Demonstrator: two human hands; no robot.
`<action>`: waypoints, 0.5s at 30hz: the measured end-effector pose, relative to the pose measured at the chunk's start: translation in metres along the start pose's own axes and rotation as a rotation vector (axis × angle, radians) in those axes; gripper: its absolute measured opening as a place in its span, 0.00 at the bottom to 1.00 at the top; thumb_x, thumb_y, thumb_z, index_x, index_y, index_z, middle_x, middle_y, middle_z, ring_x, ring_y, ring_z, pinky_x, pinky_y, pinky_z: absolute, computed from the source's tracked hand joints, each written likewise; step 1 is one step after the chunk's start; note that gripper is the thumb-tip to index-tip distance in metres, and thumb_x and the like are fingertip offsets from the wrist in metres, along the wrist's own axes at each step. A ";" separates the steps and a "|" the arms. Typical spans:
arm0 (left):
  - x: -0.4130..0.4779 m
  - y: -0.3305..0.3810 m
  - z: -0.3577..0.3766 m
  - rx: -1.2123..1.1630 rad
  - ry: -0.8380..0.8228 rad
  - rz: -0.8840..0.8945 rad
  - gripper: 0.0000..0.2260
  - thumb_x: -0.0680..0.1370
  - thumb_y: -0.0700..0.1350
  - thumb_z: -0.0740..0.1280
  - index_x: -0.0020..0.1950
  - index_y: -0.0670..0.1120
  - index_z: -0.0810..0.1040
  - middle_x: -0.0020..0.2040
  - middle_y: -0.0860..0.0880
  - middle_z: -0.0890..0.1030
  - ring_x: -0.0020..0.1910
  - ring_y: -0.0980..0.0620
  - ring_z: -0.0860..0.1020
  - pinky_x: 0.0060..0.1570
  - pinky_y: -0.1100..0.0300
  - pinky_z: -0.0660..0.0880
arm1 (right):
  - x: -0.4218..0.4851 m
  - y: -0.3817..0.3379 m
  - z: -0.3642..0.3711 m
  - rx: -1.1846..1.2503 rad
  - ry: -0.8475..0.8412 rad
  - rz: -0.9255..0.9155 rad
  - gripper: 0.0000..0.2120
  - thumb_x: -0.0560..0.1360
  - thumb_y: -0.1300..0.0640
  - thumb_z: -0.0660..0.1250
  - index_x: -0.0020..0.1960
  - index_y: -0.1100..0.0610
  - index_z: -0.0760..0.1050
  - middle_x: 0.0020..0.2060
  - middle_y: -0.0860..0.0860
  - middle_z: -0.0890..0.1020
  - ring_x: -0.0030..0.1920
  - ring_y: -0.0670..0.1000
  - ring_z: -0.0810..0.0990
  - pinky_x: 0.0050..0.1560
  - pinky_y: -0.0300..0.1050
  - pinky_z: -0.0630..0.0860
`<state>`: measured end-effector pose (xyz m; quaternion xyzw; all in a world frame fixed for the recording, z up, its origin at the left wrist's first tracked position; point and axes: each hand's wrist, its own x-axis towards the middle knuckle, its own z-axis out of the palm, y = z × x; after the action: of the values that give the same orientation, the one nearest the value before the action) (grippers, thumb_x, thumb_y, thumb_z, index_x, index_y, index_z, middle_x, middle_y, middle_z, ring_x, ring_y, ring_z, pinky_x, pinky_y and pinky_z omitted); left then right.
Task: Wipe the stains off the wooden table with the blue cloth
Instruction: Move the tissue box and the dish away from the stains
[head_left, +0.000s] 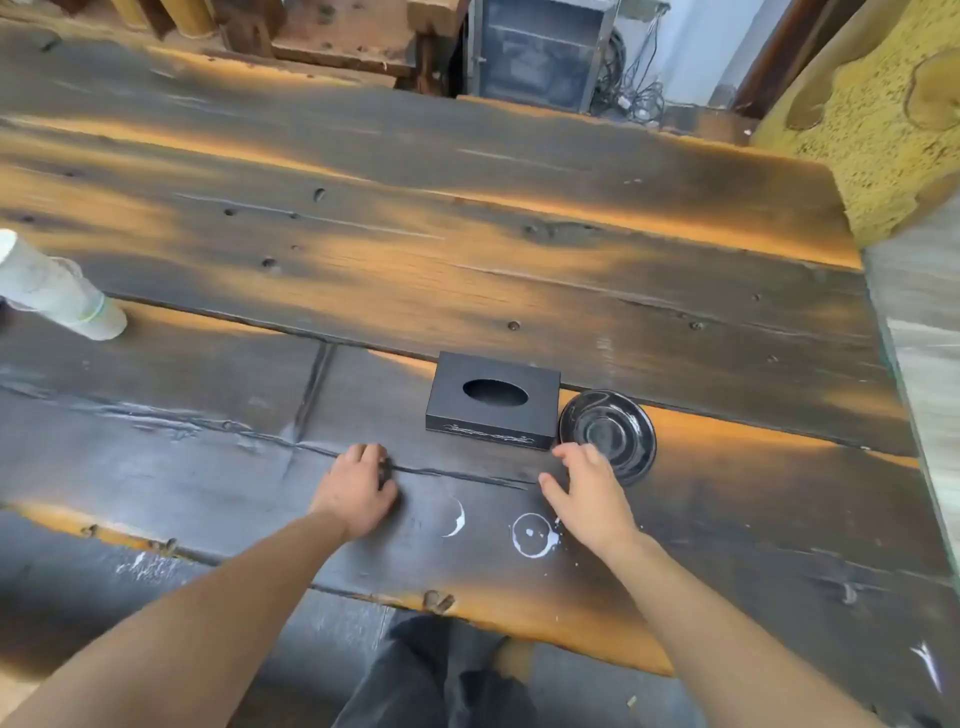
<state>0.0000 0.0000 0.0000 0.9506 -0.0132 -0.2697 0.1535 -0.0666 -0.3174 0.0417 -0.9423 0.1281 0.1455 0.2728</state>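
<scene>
**A:** On the dark, scorched-looking wooden plank table (467, 270), two white stains are seen near the front edge: a crescent-shaped white smear (455, 517) and, to its right, a white ring mark with blotches inside (534, 535). Small white specks are scattered just right of the ring.

**B:** Hands?

**A:** Both are laid over the table, bare forearms stretched in from below. The left hand (358, 493) is placed palm down, left of the crescent, fingers curled at a crack between planks. A small dark item seems to be tucked under its fingers; it cannot be identified. So grip state on the left: cannot be told. The right hand (584, 499) is spread, fingers apart, nothing held, just right of the ring mark.

**B:** Blue cloth?

**A:** None can be made out in this view.

**B:** Other items?

**A:** A black rectangular tissue box with an oval slot on top (493, 400) is set behind the hands, roughly between them. A glossy black round saucer (608, 434) is placed just beside the box on its right; the right fingertips are near its front rim, contact cannot be confirmed. A white paper cup with a green band (57, 291) is seen at the far left edge, well apart from the rest; whether it is tipped or only distorted by the lens cannot be told. Dark trousers (441, 675) are visible below the table's front edge.
</scene>
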 end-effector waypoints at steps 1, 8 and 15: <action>0.013 0.000 -0.003 0.012 0.040 0.033 0.21 0.77 0.50 0.65 0.69 0.46 0.70 0.67 0.44 0.72 0.68 0.40 0.72 0.67 0.47 0.71 | 0.015 -0.006 0.002 -0.035 0.053 -0.052 0.22 0.78 0.45 0.65 0.68 0.52 0.71 0.61 0.52 0.74 0.64 0.54 0.71 0.64 0.52 0.73; 0.086 0.000 -0.009 0.197 0.081 0.145 0.34 0.80 0.61 0.55 0.83 0.52 0.49 0.84 0.48 0.48 0.83 0.46 0.45 0.80 0.46 0.47 | 0.068 -0.036 0.016 -0.102 0.091 0.032 0.31 0.72 0.36 0.69 0.72 0.43 0.65 0.71 0.59 0.66 0.71 0.61 0.64 0.70 0.58 0.69; 0.100 -0.005 0.005 0.263 0.174 0.206 0.33 0.80 0.65 0.47 0.83 0.55 0.46 0.84 0.51 0.44 0.83 0.47 0.43 0.80 0.42 0.45 | 0.071 -0.034 0.028 -0.021 0.151 0.044 0.29 0.73 0.38 0.72 0.71 0.44 0.70 0.78 0.56 0.60 0.76 0.57 0.60 0.74 0.53 0.64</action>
<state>0.0827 -0.0075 -0.0561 0.9758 -0.1324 -0.1652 0.0552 0.0046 -0.2854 0.0110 -0.9504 0.1675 0.0813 0.2493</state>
